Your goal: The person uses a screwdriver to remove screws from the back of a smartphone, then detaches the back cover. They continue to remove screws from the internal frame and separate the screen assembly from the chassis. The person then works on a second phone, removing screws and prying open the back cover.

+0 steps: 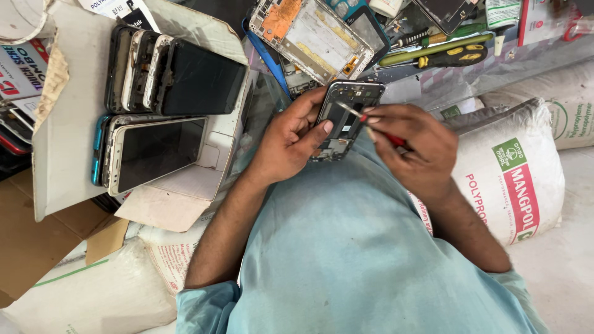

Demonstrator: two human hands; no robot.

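Observation:
My left hand (289,139) grips an opened dark phone body (344,114) by its left side, thumb laid across its inner face. My right hand (413,147) pinches a small red-handled screwdriver (371,121), its thin metal shaft angled up-left so the tip rests on the phone's upper inside. Both hands are held above my lap, over my light blue shirt. The lower end of the phone is partly hidden by my fingers.
A torn cardboard box (68,136) at left holds stacked phones (154,148) and loose screens (179,77). A bare metal phone frame (312,37) lies ahead, with yellow-handled screwdrivers (445,52) beside it. White woven sacks (520,173) lie at right and lower left.

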